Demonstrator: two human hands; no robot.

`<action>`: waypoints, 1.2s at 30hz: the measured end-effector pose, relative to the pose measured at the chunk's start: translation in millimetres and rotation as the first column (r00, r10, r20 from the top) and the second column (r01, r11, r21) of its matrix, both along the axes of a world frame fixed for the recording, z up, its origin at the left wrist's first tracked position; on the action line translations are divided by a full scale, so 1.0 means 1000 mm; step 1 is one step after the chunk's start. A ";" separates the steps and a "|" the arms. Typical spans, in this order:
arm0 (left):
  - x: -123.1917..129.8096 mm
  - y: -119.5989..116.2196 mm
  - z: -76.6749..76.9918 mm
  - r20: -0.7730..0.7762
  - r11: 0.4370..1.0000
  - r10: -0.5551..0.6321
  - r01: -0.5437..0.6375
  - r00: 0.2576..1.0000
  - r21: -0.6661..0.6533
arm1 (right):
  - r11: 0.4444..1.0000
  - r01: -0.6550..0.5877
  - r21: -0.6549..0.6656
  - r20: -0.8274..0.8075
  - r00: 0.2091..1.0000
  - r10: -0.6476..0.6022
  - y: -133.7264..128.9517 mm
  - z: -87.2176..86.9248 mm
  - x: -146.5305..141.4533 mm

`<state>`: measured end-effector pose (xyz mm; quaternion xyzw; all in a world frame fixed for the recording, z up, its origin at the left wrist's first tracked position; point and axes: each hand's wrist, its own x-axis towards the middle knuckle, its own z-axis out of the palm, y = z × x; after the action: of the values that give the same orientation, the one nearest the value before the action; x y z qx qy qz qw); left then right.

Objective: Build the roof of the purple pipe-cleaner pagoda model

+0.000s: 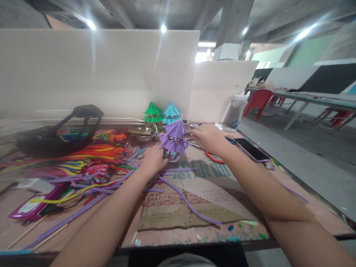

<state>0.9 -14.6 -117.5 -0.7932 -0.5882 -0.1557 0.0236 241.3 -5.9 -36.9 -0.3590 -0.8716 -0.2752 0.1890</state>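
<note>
A small purple pavilion model (175, 137) with a two-tiered roof of fuzzy stems stands at the middle of the table, on a pale base (174, 157). My left hand (154, 159) is closed at the lower left of the model, its thumb against the base. At the upper right, my right hand (207, 137) has its fingers bent together beside the roof; a small dark thing shows at the fingertips, too unclear to name. Behind the model stand a green pavilion model (152, 113) and a blue pavilion model (171, 112).
Coloured fuzzy stems (94, 154) lie piled at left near a magenta glue gun (39, 204). Loose purple stems (189, 204) cross the cardboard (167, 218). Red-handled pliers or scissors (214, 158), a phone (251, 150) and a clear bottle (235, 113) are at right.
</note>
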 end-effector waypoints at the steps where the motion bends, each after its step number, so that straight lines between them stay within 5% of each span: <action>1: 0.000 0.000 0.000 0.002 1.000 -0.005 0.005 1.000 0.007 | 1.000 0.003 -0.001 0.000 1.000 -0.003 0.000 0.000 0.000; 36: -0.001 0.005 -0.005 -0.038 0.999 0.000 0.002 0.999 0.040 | 1.000 0.004 -0.022 -0.039 0.999 -0.005 -0.001 0.000 -0.001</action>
<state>-0.5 -9.1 -122.2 -0.7958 -0.5840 -0.1521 0.0507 240.6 -7.1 -36.9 -0.3684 -0.8698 -0.2591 0.2014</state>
